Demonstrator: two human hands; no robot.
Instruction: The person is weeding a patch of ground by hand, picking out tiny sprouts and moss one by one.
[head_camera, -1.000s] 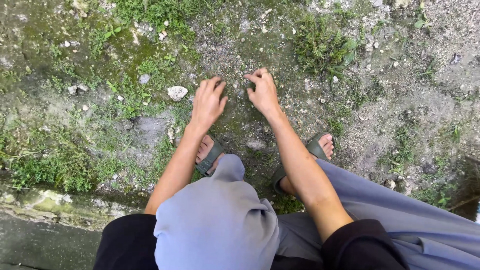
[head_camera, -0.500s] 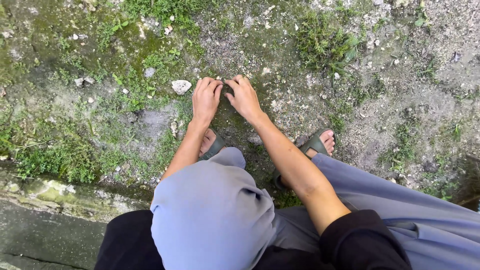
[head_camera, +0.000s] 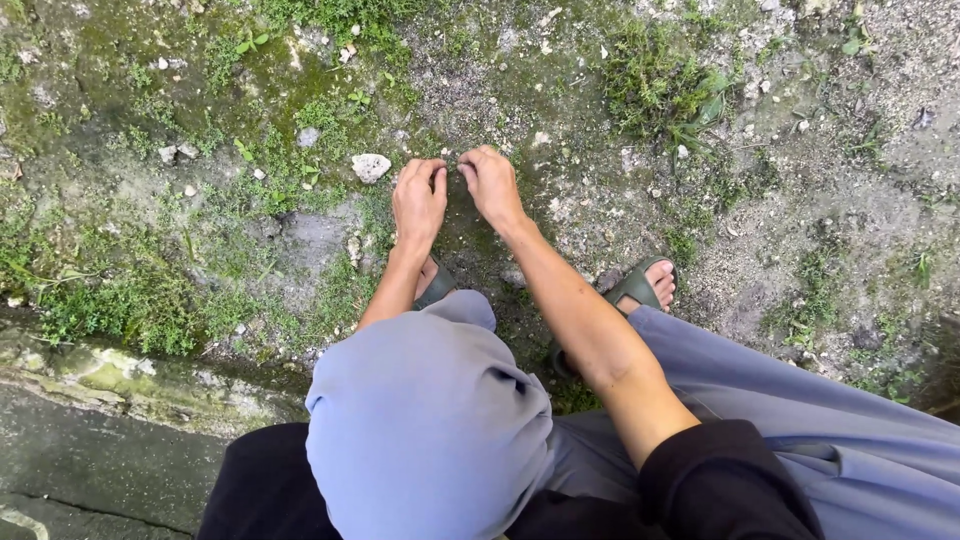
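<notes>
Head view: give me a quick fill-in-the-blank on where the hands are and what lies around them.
1. Both hands, the left hand and the right hand, reach down to the mossy ____.
2. The pale stone lies just beside the ____ hand.
3. The green sandal on the right foot has an open ____.
4. The grass tuft grows beyond the ____ hand.

Missing words: ground; left; toe; right

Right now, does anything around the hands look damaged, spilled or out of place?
Nothing stands out. Both hands, left hand and right hand, meet fingertip to fingertip low over mossy, gravelly ground. A pale rough stone lies loose beside the left hand, like the other pebbles scattered around.
</notes>
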